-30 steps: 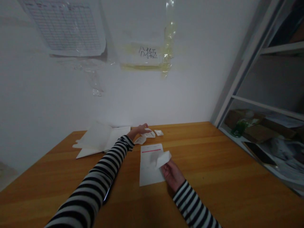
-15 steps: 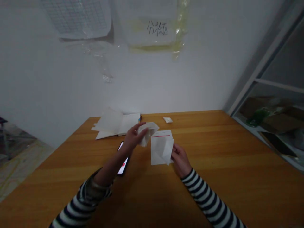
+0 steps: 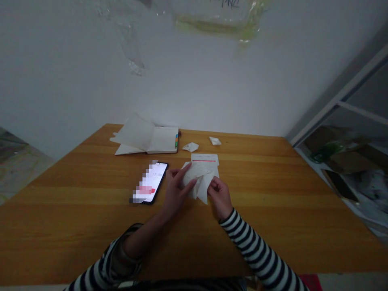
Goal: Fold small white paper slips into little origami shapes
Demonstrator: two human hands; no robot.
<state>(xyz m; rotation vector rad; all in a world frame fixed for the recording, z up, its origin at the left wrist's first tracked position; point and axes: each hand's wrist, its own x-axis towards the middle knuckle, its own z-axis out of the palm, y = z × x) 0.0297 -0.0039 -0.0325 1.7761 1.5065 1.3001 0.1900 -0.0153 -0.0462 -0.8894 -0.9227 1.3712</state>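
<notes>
A piece of folded white paper (image 3: 195,173) with loose, creased flaps is between my two hands. My left hand (image 3: 177,192) grips its left side, thumb and fingers on the layers. At its lower right, my right hand (image 3: 220,196) pinches a flap between thumb and fingertips. Behind the folded piece shows a white sheet with a red line (image 3: 204,157) near its top edge; its lower part is covered by the folded paper. Two small folded paper pieces, one left (image 3: 190,147) and one right (image 3: 215,141), lie farther back on the table.
A phone (image 3: 157,178) with a lit screen lies left of my left hand. An open notebook (image 3: 165,139) with coloured tabs rests at the back left, before the wall. The wooden table (image 3: 273,194) extends right towards a framed panel with boxes behind it.
My hands have come together, bringing the folded paper in front of the red-lined sheet. The view has tilted down. A second small folded piece now shows at the back, and the phone is uncovered.
</notes>
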